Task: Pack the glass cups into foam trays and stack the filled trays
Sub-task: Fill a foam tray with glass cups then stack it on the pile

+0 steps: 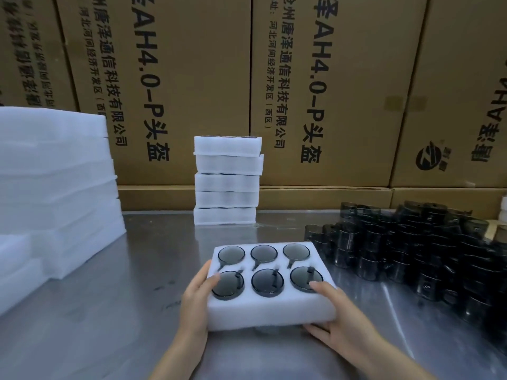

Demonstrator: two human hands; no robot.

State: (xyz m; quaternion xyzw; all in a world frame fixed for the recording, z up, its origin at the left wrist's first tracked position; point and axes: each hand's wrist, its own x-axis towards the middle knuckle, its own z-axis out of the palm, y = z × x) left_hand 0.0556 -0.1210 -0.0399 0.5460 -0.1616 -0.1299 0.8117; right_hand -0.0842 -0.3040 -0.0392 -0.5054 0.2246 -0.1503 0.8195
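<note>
Both hands, left hand (198, 293) and right hand (336, 318), grip a foam tray (270, 311) holding six dark cups.

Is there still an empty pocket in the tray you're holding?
No: all six pockets of the foam tray hold a dark glass cup, and the left hand and right hand grip its ends.

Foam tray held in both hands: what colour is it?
White; the foam tray shows clearly in the head view, with dark smoky cups in it.

Foam stack (52, 193) cut off at left edge; cup pile (428, 253) at right; fingers under tray (271, 311) hidden.
</note>
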